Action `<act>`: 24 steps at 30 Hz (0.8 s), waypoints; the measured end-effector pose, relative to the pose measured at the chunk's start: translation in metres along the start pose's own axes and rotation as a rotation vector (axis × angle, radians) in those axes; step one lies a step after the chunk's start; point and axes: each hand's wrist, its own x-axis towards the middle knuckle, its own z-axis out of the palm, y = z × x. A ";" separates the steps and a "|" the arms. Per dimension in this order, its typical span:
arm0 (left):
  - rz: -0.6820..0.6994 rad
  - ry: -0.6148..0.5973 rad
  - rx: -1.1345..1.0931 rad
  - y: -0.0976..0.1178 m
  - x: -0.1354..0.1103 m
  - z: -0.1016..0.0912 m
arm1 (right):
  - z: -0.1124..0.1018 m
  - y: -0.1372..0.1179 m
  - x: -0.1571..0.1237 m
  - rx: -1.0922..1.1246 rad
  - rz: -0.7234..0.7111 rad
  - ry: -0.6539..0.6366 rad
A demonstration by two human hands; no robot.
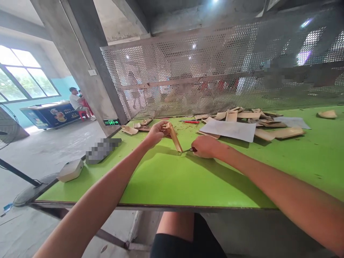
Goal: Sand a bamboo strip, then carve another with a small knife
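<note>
My left hand (156, 134) grips the upper end of a narrow, curved piece of bamboo (175, 138), its fingers closed round it. The piece slants down to the right, its lower end close to the table. My right hand (205, 146) is closed round the dark handle of a carving tool (187, 150) with a thin metal shaft. The tool points left, and its tip meets the lower end of the bamboo; the exact shape of the tip is too small to make out.
Bamboo pieces (288, 133) lie heaped at the back right, with white paper (228, 129) among them. A red-handled tool (190, 122) lies near the crumbs behind my hands. A pale box (70, 170) stands at the green table's (161, 186) left edge. Perforated metal screen (188, 71) borders the back.
</note>
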 end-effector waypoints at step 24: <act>0.096 -0.133 0.212 0.015 -0.005 0.035 | -0.015 0.004 0.003 0.091 0.218 0.387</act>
